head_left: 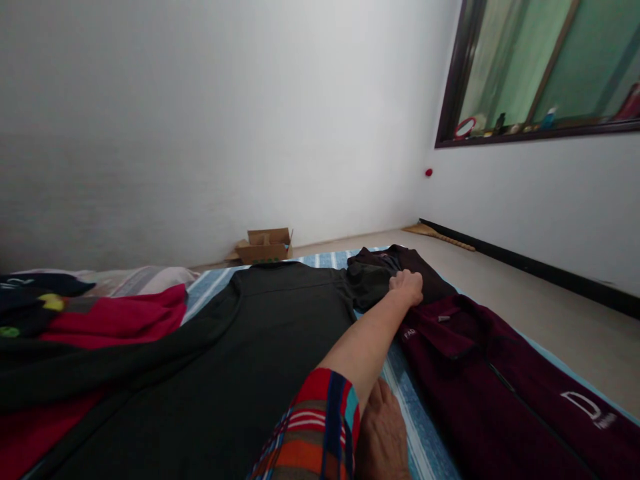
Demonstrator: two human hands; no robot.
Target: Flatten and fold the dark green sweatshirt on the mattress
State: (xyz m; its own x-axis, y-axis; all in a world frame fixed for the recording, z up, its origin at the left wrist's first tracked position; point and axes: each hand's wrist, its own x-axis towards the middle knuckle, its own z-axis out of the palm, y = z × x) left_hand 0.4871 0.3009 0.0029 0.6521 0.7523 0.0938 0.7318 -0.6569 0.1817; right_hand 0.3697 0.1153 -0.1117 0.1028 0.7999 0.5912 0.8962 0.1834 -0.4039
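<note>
My right hand [407, 287] reaches forward and to the right, closed in a fist on the sleeve of a black shirt [260, 333]. The shirt lies spread flat on a blue striped mat [405, 393]. A dark maroon zip jacket [505, 393] with white lettering lies to the right of my arm, partly under the hand. My arm wears a short plaid sleeve [315, 433]. My left hand does not show.
Red and dark clothes [100, 320] are heaped at the left. What looks like a bare foot [383, 433] rests on the mat below my arm. A small cardboard box [265, 245] stands against the far wall. Bare floor [550, 313] runs along the right, below a window.
</note>
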